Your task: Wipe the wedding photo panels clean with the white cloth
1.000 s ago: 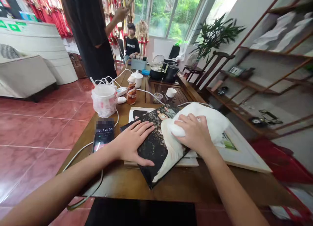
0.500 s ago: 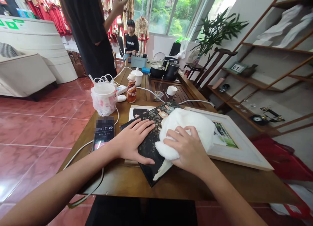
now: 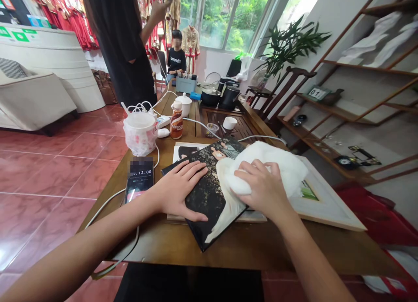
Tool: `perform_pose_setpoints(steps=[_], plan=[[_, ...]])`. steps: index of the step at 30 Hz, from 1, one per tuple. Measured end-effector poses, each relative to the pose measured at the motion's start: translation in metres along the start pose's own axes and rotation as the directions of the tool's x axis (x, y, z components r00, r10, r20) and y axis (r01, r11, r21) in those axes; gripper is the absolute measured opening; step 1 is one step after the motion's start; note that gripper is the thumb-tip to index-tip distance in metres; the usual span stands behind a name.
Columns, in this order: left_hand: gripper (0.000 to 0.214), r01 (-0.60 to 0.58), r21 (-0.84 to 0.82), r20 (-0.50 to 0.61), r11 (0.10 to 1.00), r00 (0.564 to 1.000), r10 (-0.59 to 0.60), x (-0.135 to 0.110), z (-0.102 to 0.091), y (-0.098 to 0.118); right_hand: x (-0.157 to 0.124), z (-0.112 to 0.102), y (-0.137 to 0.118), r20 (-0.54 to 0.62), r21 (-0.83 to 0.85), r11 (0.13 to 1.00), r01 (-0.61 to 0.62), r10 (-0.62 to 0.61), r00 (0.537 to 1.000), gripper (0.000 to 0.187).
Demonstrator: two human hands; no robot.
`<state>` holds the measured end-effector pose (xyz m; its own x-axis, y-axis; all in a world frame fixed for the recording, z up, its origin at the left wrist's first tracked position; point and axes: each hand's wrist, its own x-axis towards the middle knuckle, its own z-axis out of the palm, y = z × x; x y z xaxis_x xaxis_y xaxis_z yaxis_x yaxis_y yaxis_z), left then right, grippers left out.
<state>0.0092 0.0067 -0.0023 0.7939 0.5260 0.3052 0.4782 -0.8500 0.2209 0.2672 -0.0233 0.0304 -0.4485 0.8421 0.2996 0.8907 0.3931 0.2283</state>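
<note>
**Print under the cloth.** You pin a large photo print [image 3: 209, 197] to the wooden table [image 3: 261, 245] with your left hand [image 3: 178, 191]. Its palm is down and its fingers are spread flat across the print's dark left half. Your right hand [image 3: 263, 191] curls its fingers over a bunched white cloth [image 3: 277, 164] and presses it onto the upper right part of the print.

The wiping looks to be mid-course. The cloth covers the far right corner, while the dark lower half and the near corner lie bare. No dust or smear shows on the surface, so you cannot tell which parts are done and which are left.

The print is a thin, stiff rectangle lying askew. It is glossy and near-black, with a pale gowned figure running down its middle. The cloth is thick, soft and fluffy, and it heaps into loose folds. Under the print lies a second print [image 3: 186, 150] with a white border. To the right, a white picture frame [image 3: 326, 206] with a broad flat moulding lies partly under the cloth.

A phone [image 3: 139, 182] lies just beside your left wrist with its screen lit, and a white cable [image 3: 107, 201] trails off the table edge. Farther back stand a cup lined with a plastic bag [image 3: 140, 130] and a brown bottle [image 3: 176, 121]. A person in black [image 3: 124, 45] stands by the table's far end.
</note>
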Motion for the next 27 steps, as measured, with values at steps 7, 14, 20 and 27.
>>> perform_pose_setpoints(steps=[7, 14, 20, 27], plan=[[0.11, -0.007, 0.001, 0.003, 1.0, 1.0, 0.007, 0.005, 0.001, 0.0, -0.006, -0.014, -0.043, 0.003, 0.116, 0.976, 0.184, -0.186, 0.983, 0.012], [0.11, -0.009, -0.005, -0.004, 1.0, 1.0, 0.009, 0.002, 0.0, -0.001, -0.002, -0.008, -0.019, 0.007, 0.13, 0.981, 0.145, -0.147, 0.989, 0.01], [0.11, -0.005, -0.024, -0.015, 1.0, 1.0, 0.005, 0.001, 0.0, -0.001, -0.002, -0.004, 0.001, -0.015, 0.059, 0.997, 0.04, -0.039, 0.999, 0.011], [0.109, -0.001, -0.017, -0.012, 1.0, 1.0, 0.001, 0.002, 0.0, 0.0, -0.015, -0.011, -0.031, -0.007, 0.131, 0.981, 0.143, -0.144, 0.99, 0.012]])
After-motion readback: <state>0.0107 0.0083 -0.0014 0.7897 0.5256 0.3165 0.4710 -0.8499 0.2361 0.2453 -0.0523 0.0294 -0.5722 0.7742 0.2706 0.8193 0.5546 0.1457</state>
